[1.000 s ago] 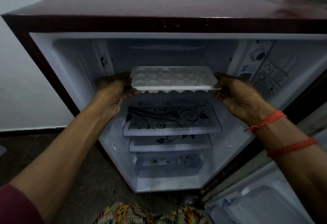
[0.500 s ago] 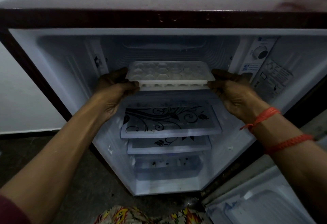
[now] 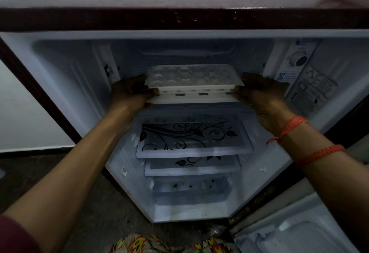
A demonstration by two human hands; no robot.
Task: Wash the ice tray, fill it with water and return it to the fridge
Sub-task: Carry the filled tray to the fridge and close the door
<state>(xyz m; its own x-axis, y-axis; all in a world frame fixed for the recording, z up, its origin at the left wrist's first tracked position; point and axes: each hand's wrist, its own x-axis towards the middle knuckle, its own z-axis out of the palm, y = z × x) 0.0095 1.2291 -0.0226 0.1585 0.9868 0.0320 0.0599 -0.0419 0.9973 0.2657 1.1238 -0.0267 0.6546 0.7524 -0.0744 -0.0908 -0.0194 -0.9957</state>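
The left hand (image 3: 129, 95) and right hand (image 3: 260, 96) are gripping the short ends of the white ice tray (image 3: 192, 75), holding it at the top compartment mouth of the fridge (image 3: 65, 85), where keeping it level and easing it in slowly is probably mattering most

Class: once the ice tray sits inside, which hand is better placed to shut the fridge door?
Likely the right hand: the open door lies on its side, below that forearm; the left hand holds the ice tray's far end.

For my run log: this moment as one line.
step: return to fridge | left hand: grips tray end | right hand: grips other end | tray: level, in upper fridge
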